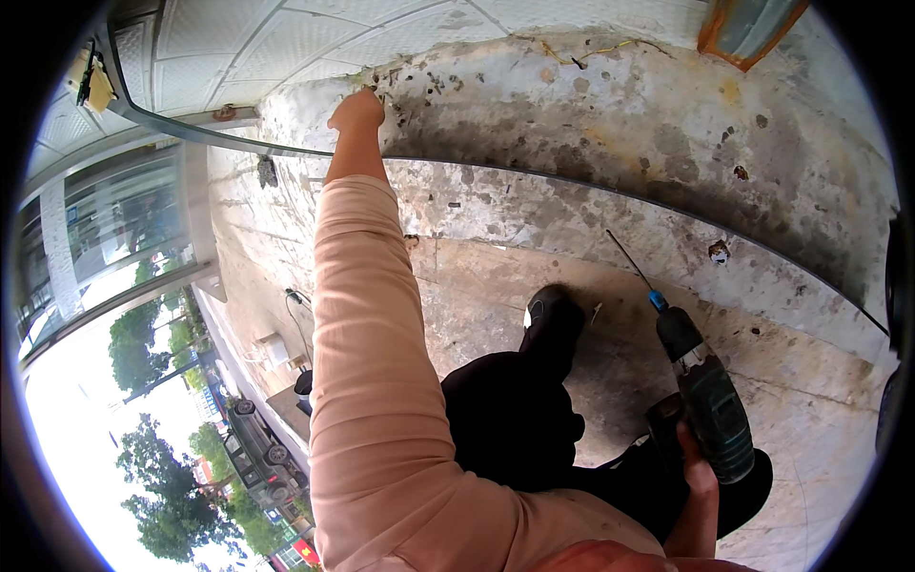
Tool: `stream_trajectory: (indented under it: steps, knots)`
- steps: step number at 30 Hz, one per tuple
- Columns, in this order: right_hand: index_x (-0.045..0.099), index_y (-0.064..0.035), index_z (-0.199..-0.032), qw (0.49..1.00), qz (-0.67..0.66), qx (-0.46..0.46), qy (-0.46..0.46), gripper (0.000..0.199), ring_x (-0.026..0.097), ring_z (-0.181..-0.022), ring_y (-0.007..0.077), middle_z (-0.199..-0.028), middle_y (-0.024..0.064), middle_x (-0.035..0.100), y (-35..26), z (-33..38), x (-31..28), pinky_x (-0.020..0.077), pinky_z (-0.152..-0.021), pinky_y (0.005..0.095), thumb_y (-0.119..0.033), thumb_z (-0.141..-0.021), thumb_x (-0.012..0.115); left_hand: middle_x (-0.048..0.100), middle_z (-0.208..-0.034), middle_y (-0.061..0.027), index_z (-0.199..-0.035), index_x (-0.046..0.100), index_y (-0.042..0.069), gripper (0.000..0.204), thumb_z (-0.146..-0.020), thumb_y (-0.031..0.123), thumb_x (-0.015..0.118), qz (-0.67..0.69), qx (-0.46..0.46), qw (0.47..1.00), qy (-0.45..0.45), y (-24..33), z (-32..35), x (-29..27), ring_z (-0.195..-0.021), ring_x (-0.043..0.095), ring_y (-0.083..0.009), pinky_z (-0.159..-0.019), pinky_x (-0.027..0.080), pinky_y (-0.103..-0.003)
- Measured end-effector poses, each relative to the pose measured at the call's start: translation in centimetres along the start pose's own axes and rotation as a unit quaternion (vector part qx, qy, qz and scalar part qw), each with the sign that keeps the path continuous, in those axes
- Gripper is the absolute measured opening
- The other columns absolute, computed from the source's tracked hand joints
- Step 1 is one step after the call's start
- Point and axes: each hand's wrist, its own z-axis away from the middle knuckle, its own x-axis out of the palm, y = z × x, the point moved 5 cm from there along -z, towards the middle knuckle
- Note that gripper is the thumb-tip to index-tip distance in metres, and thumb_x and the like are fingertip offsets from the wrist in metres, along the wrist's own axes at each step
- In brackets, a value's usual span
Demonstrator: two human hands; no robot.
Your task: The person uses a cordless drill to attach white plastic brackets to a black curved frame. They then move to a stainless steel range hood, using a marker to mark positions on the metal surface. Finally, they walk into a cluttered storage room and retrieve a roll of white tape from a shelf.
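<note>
My left arm reaches far forward over a thin dark curved edge (572, 179). At its end my left hand (357, 112) is closed, its fingers against the stained white surface (534, 91). Whatever those fingers hold, if anything, is too small to make out. Several dark crumbs lie just right of this hand. Lower right, my right hand (700, 465) grips the handle of a dark power drill (715, 410). A long thin drill bit (630, 257) sticks out from its black and blue front end, pointing up and left, apart from the stained surface.
White patterned tiles (229, 48) run along the top. A brown-framed piece (753, 29) stands at the top right. A ragged hole (719, 251) shows in the pale ledge. Below are my dark-clad legs and a shoe (553, 315) on the dirty floor. A parked vehicle (250, 448) stands outside, left.
</note>
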Motion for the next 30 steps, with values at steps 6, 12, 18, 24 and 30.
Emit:
stream_trajectory:
  steps: [6,12,18,24,30]
  knots:
    - [0.062,-0.0083,-0.118,1.0,0.01,-0.008,-0.012,0.036,0.056,-0.108,0.0278,-0.116,0.0097,0.062,-0.9,-0.1,-0.4,0.0431,-0.093,0.0382,-0.016,-0.084,0.07,0.056,-0.133,-0.0109,-0.124,0.062,0.014,0.038,-0.086,0.014,0.06,-0.192,0.036,0.98,-0.045,0.8,1.9,3.5,-0.119,0.056,-0.0354,-0.094,0.043,-0.058]
    - [0.064,-0.0083,-0.115,0.999,-0.03,-0.009,0.01,0.034,0.058,-0.103,0.0271,-0.112,0.0094,0.064,0.0,0.2,-0.3,0.0455,-0.09,0.0383,-0.012,-0.083,0.071,0.059,-0.129,-0.01,-0.121,0.065,0.013,0.036,-0.086,0.018,0.061,-0.201,0.05,0.978,0.004,1.4,2.0,2.9,-0.117,0.057,-0.0344,-0.093,0.045,-0.054]
    - [0.064,-0.0098,-0.115,0.999,0.0,-0.045,-0.022,0.035,0.059,-0.105,0.0266,-0.113,0.0089,0.064,-1.4,0.4,-1.9,0.0461,-0.09,0.0379,-0.012,-0.082,0.072,0.069,-0.105,-0.0069,-0.099,0.067,0.006,0.019,-0.086,0.018,0.06,0.053,0.134,0.974,0.173,4.0,7.5,-4.0,-0.092,0.067,-0.0279,-0.076,0.054,-0.041]
    - [0.057,-0.0122,-0.125,0.996,0.017,-0.086,-0.035,0.048,0.057,-0.11,0.0251,-0.118,0.0067,0.062,-1.7,0.1,-4.1,0.0445,-0.094,0.0365,-0.014,-0.079,0.074,0.066,-0.082,-0.0046,-0.088,0.059,0.008,0.012,-0.084,0.001,0.068,0.708,0.257,0.652,-0.087,6.8,19.8,-4.7,-0.071,0.065,-0.013,-0.062,0.054,-0.026]
    - [0.059,-0.0098,-0.117,0.968,-0.234,-0.052,-0.073,0.04,0.058,-0.102,0.0194,-0.107,0.0039,0.063,-2.2,1.4,-6.3,0.0452,-0.09,0.0352,-0.011,-0.079,0.073,0.066,-0.084,-0.0057,-0.089,0.062,0.006,0.01,-0.084,0.005,0.07,0.704,0.29,0.601,-0.244,7.9,31.1,-4.4,-0.072,0.066,-0.0145,-0.068,0.058,-0.027]
